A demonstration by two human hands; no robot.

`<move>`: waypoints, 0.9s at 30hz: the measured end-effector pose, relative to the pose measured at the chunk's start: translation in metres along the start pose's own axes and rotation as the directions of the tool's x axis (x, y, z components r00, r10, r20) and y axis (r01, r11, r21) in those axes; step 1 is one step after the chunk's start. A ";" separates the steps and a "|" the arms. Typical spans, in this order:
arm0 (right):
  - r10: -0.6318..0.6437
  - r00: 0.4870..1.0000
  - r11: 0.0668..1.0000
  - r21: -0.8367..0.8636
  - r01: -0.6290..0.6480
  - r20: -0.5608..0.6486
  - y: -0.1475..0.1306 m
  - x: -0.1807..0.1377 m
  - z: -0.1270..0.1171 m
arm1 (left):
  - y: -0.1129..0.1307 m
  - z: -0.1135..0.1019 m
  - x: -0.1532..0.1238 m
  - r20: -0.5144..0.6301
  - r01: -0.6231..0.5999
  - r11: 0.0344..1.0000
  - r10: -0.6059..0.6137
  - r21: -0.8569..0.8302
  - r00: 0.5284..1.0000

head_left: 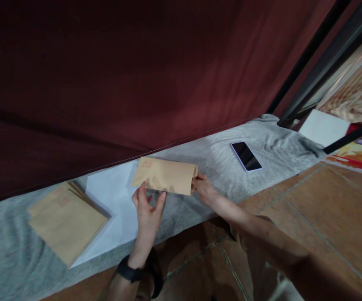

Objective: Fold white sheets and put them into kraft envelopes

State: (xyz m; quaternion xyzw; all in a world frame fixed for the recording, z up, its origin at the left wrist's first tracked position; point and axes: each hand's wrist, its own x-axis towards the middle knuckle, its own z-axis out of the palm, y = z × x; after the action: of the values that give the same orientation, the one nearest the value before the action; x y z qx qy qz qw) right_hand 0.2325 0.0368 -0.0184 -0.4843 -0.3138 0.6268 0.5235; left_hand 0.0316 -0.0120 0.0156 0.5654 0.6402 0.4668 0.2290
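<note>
L hand (148, 209), R hand (203, 188) hold envelope (165, 175) (prob. 1).

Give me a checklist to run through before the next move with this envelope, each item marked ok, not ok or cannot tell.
1. Grip at the right end: the right hand pinches the envelope there: ok.
2. Grip at the lower edge: the left hand has fingertips on it; whether they pinch: cannot tell.
3. Shape: the envelope is flat, uncrumpled: ok.
4. Flap sealed or open: cannot tell.
5. Spare pile: the stack of envelopes lies on the white sheet, apart from both hands: ok.
6. Clutter: the phone lies on the grey cloth, apart from the envelope: ok.
</note>
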 end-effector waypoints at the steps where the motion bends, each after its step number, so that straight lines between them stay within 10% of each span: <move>1: -0.001 1.000 1.000 -0.002 0.001 0.001 0.001 -0.001 0.001 | 0.000 0.005 -0.004 -0.003 0.097 0.990 -0.098 -0.107 0.995; 7: -0.002 0.999 1.000 -0.007 0.002 -0.040 0.006 -0.001 0.002 | 0.011 0.022 -0.011 0.081 0.380 0.658 -0.437 -0.649 0.896; 14: -0.024 0.999 0.999 0.025 0.025 -0.044 0.008 -0.005 0.008 | 0.031 0.037 -0.013 0.364 0.604 0.256 -0.603 -0.755 0.710; 27: 0.061 0.995 0.998 -0.033 -0.059 0.080 -0.019 -0.018 -0.010 | 0.018 0.034 0.009 0.419 0.651 0.518 -0.501 -0.555 0.757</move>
State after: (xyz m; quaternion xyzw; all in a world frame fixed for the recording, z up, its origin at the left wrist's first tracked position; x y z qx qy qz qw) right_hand 0.2479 0.0232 0.0004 -0.4757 -0.3297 0.6565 0.4837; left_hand 0.0665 0.0061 0.0176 0.2417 0.5498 0.5001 0.6239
